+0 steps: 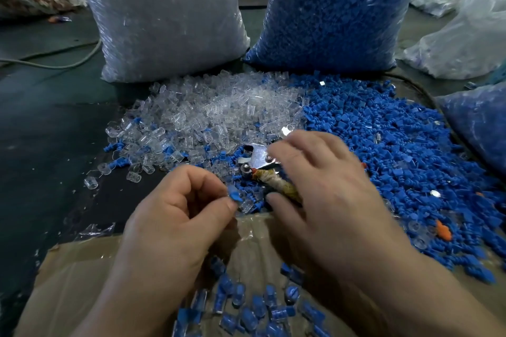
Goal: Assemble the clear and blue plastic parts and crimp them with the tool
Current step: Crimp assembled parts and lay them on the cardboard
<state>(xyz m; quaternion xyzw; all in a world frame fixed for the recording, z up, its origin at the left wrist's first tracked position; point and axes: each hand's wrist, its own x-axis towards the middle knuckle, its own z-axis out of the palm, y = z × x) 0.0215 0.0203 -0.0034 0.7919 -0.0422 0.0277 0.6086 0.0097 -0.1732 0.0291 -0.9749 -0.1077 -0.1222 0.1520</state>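
Left grip (pixel 175 216) tight on blue part (pixel 235 196), right grip (pixel 323 186) loose over tool (pixel 258 159); clear heap (pixel 219 112), blue heap (pixel 383 131) behind

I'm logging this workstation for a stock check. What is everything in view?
clear parts bag: one, clear, back left
blue parts bag: one, blue, back right
loose clear parts: many, clear, centre pile
loose blue parts: many, blue, right pile
crimping tool: one, metal, wrapped handle, between piles
assembled pieces: many, blue-in-clear, in box
cardboard box: one, brown, bottom
cable: one, grey, far left
blue part: one, blue, left fingertips
left hand: one, pinches the blue part
right hand: one, fingers spread over tool handle, blurred
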